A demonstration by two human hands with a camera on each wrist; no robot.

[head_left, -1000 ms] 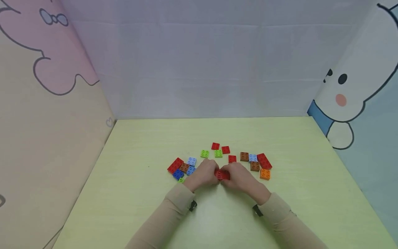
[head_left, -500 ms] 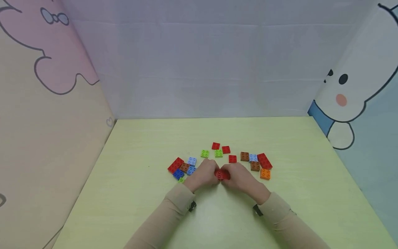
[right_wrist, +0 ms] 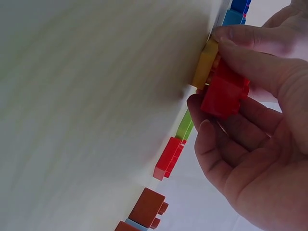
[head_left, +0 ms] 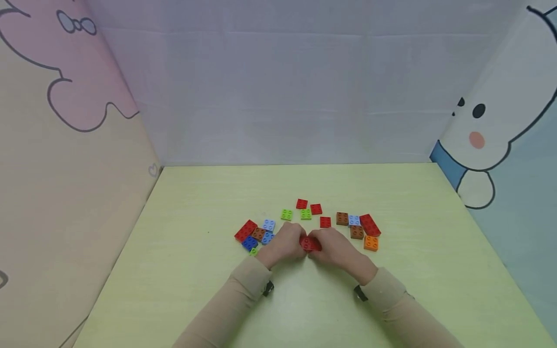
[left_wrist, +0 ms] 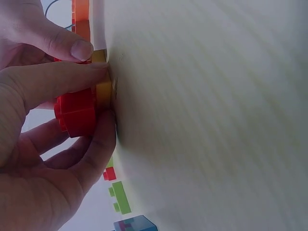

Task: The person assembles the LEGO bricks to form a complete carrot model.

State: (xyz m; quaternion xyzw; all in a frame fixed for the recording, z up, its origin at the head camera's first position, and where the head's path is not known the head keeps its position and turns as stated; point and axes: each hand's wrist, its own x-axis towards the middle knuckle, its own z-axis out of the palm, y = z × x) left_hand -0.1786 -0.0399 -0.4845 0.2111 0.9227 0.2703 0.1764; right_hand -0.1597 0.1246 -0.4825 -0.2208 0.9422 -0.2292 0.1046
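At left lay one oblong red plastic brick (head_left: 245, 231), one brown brick (head_left: 258, 234), one dark-blue brick (head_left: 250, 243), two light-blue bricks (head_left: 269, 225) and one part-hidden lime brick (head_left: 254, 252). The left hand (head_left: 287, 242) and right hand (head_left: 336, 246), fingers curled, together gripped one studded red brick (head_left: 310, 244) above one yellow brick (right_wrist: 205, 62), mid-table (head_left: 304, 309). Beyond lay two lime bricks (head_left: 306, 214) and three square red bricks (head_left: 325, 222); at right, two brown bricks (head_left: 357, 232), one sky-blue brick (head_left: 354, 221), one long red brick (head_left: 370, 225), one orange brick (head_left: 371, 243).

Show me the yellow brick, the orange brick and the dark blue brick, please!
Yellow brick (right_wrist: 205, 63): right wrist view, on its visible side.
Orange brick (head_left: 371, 242): head view, middle of its studded top.
Dark blue brick (head_left: 250, 243): head view, middle of its studded top.
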